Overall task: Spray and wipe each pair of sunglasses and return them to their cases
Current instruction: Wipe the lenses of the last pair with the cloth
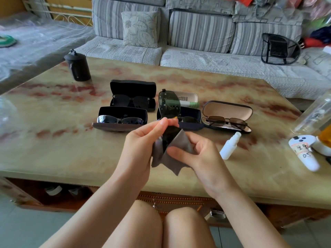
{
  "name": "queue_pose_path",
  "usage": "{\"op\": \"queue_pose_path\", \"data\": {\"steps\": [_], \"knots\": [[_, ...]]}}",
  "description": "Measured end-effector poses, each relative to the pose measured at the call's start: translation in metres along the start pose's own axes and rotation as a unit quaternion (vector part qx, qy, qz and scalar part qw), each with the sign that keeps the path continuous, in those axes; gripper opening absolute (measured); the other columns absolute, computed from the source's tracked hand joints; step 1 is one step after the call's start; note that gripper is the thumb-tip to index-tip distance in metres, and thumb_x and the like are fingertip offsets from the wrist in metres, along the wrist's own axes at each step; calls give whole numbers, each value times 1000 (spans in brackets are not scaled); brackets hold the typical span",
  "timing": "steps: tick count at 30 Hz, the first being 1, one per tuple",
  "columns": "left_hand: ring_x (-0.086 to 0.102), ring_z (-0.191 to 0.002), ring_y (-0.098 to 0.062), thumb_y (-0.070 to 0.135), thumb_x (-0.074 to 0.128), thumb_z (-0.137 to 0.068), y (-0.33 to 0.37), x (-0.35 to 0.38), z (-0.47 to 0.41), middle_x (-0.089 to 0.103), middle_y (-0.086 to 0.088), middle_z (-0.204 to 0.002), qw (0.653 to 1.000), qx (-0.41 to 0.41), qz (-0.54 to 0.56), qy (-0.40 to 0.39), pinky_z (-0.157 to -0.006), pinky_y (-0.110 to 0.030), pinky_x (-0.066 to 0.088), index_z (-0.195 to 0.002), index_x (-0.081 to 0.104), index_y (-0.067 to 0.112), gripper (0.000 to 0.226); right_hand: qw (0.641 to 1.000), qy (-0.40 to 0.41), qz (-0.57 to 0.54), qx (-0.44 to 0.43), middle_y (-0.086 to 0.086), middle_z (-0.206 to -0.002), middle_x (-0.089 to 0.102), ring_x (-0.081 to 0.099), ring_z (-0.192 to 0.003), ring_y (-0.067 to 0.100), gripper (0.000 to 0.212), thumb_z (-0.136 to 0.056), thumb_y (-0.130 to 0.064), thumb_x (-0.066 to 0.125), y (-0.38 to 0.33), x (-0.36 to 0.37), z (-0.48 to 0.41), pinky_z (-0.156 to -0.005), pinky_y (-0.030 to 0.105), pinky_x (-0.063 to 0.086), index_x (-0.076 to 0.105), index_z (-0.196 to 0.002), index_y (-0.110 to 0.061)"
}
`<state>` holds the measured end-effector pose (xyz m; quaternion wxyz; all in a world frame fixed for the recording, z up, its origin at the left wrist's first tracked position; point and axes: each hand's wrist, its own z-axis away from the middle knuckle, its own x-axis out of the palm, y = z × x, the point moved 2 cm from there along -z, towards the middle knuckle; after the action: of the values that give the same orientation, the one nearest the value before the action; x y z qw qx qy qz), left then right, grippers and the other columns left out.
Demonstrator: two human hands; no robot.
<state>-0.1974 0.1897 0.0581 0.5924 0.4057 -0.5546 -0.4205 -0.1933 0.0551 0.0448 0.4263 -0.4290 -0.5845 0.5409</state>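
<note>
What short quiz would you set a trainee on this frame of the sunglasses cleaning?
1. True or false: the white spray bottle stands upright on the table.
2. What does the right hand hold? A) a grey cloth B) a sponge C) nothing
3. Which hand pinches the green-lensed sunglasses?
Key: 1 false, it lies on its side. 2 A. 3 the left hand.
</note>
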Motion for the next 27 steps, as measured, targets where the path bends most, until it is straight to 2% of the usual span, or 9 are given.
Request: {"op": "queue_pose_path", "data": {"steps": [3, 6, 10, 14, 17, 19, 21, 24, 27], "knots": [[66, -95, -20, 35, 61, -78, -3, -4, -5, 74, -5, -99, 1000, -9, 2, -2, -77, -26, 51, -90, 78, 15, 29, 999, -48, -10, 5, 7, -96, 74, 67, -90, 17, 38, -72, -12, 71, 5, -7, 5, -80, 31, 56, 67, -110, -12], [66, -98, -18, 35, 62, -76, -6, -5, -6, 75, -3, -98, 1000, -15, 0, 4, -89, -32, 49, -88, 78, 16, 28, 999, -47, 9, 16, -2, -92, 73, 64, -88, 9, 30, -80, -17, 64, 7, -16, 9, -77, 23, 52, 67, -109, -16], [68, -100, -14, 35, 60, -77, -5, -7, -6, 76, -3, -98, 1000, -5, -16, -8, -95, -31, 45, -89, 77, 16, 29, 1000, 18, 24, 2, -7, -88, 74, 65, -84, 6, 23, -87, -45, 58, 1, -30, 7, -75, 22, 50, 75, -94, -30], [63, -112, -13, 42, 61, -73, -4, -7, -3, 75, 2, -103, 998, 9, -57, -26, -111, -38, 35, -89, 78, 20, 32, 993, 55, -103, -2, -5, -80, 72, 64, -77, 8, 29, -82, -35, 51, -17, -36, -4, -74, 24, 49, 78, -76, -26], [66, -105, -10, 39, 62, -75, -6, -5, -2, 76, 2, -98, 997, 16, -69, -41, -104, -27, 42, -89, 78, 16, 31, 986, 34, -161, -8, 3, -88, 74, 69, -87, 13, 35, -84, -33, 50, -26, -28, -15, -85, 25, 53, 78, -83, -14], [68, -90, -1, 31, 62, -82, -5, -4, -1, 77, 3, -89, 995, 34, -84, -43, -83, -10, 46, -88, 77, 13, 24, 986, 23, -163, -2, 17, -108, 71, 66, -105, 27, 42, -88, -33, 50, -27, -20, -19, -97, 36, 50, 72, -103, -1], [67, -78, 0, 21, 62, -87, -5, -4, -1, 76, 0, -83, 993, 53, -98, -42, -70, -6, 46, -87, 76, 9, 18, 990, 12, -141, 11, 15, -106, 71, 66, -100, 24, 37, -86, -30, 54, -27, -13, -21, -89, 32, 52, 70, -105, -3], [67, -78, -3, 19, 62, -87, -4, -5, -1, 76, -6, -86, 990, 62, -117, -58, -70, -9, 48, -90, 75, 3, 21, 996, 7, -88, 26, 6, -96, 74, 67, -90, 16, 30, -74, -23, 67, -26, -8, -22, -77, 21, 53, 70, -101, -11], [70, -80, -3, 28, 63, -79, -4, -7, 0, 77, -3, -84, 988, 59, -129, -64, -71, -10, 49, -89, 76, 8, 25, 996, 25, -72, 36, 8, -96, 74, 68, -91, 19, 37, -62, -20, 76, -25, -7, -23, -76, 24, 53, 72, -97, -10]]}}
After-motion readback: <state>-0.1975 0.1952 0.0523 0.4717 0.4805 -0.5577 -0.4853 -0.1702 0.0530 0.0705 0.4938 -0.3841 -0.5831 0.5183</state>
